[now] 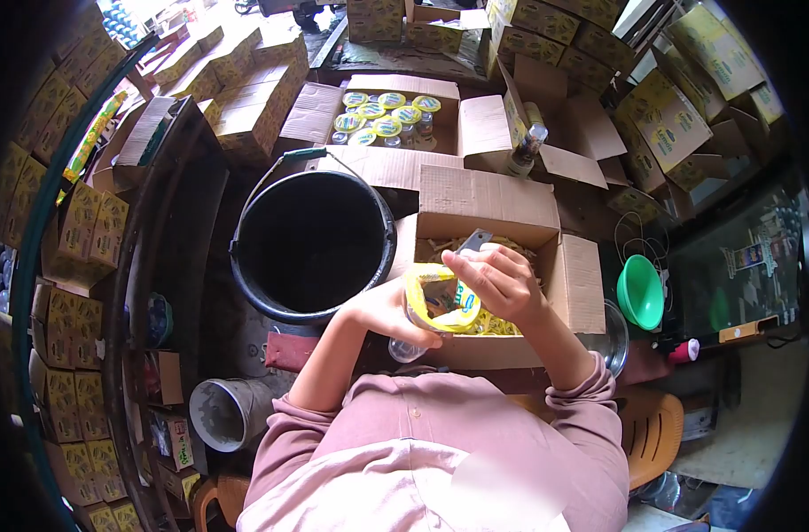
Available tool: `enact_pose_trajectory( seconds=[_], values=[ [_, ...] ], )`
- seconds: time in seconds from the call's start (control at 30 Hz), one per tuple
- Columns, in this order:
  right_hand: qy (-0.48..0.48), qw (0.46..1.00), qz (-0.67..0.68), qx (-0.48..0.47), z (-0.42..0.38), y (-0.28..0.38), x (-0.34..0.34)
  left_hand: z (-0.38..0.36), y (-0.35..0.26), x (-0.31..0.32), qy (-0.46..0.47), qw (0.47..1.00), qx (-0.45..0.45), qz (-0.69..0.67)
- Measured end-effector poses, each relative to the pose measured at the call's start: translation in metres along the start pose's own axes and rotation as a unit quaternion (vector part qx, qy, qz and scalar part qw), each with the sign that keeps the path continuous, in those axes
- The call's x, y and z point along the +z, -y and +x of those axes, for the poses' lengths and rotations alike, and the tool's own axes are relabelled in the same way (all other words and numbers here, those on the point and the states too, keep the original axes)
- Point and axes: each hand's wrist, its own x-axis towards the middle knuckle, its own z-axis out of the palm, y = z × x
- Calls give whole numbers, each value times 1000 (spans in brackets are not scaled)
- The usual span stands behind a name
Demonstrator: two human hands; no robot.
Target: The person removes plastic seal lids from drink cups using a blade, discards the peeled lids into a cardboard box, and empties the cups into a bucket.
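My left hand (382,312) is wrapped round a plastic cup (417,306) with yellow printed film at its mouth, tilted toward me. A large opening shows in the film, with a loose printed flap at its right side. Clear plastic (406,351) shows below the left fingers. My right hand (502,279) is closed on a flat grey blade (476,239), which points up and away from the cup, while its fingers are right at the cup's rim. Both hands are over an open cardboard box (488,193) with yellow strips (497,324) inside.
A black bucket (392,232) stands left of the box. Behind, another carton (440,87) holds several yellow-lidded cups (386,126). A bottle (528,149), a green bowl (640,294) and stacked cartons (675,133) are to the right. A grey bucket (261,403) sits lower left.
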Motion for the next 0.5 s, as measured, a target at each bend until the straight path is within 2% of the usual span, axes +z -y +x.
enact_pose_trajectory(
  seconds=[0.03,0.07,0.17,0.2,0.3,0.37,0.43,0.5],
  values=[
    [-6,1000,7,-2,1,3,-1,-1,1,-1,42,997,-47,-32],
    [-8,1000,18,6,1,6,-2,2,-4,6,52,996,2,-67],
    [-12,1000,26,-5,-1,8,-3,10,12,0,199,974,12,-109],
    [-2,1000,23,-2,-1,10,-6,14,17,-3,249,962,51,-101],
    [-10,1000,22,-16,0,11,-9,18,21,-2,370,893,36,-254],
    [-12,1000,14,-14,-1,11,-9,18,31,-1,335,902,69,-262],
    [-4,1000,-5,-15,-2,6,-8,19,31,-2,331,867,2,-373],
    [-9,1000,-21,-5,-1,4,-8,16,20,-11,275,895,-59,-346]
  ],
)
